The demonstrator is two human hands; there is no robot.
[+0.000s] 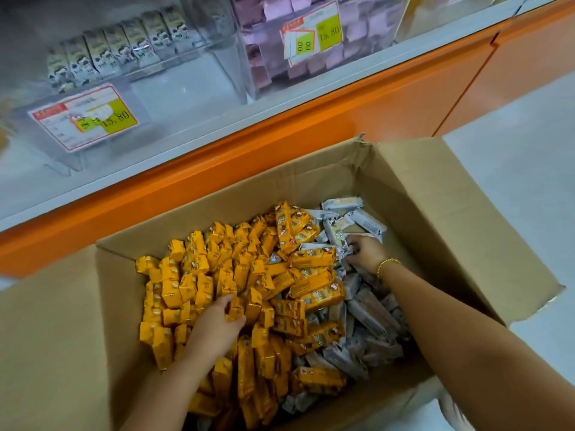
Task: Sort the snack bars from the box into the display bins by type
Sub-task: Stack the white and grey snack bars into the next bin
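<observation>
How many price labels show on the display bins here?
2: one price label on the left bin, a second price label on the bin of purple packs. Others may be hidden beyond the frame.

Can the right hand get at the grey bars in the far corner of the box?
Probably yes: the box is open, those grey bars lie uncovered on top, and the right hand grips others just beside them.

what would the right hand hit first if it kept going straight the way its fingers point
The right hand points up-left across the box. Its fingers seem to pinch the pale grey bars, so those come first. The yellow bars probably lie next, though depth is unclear.
</observation>
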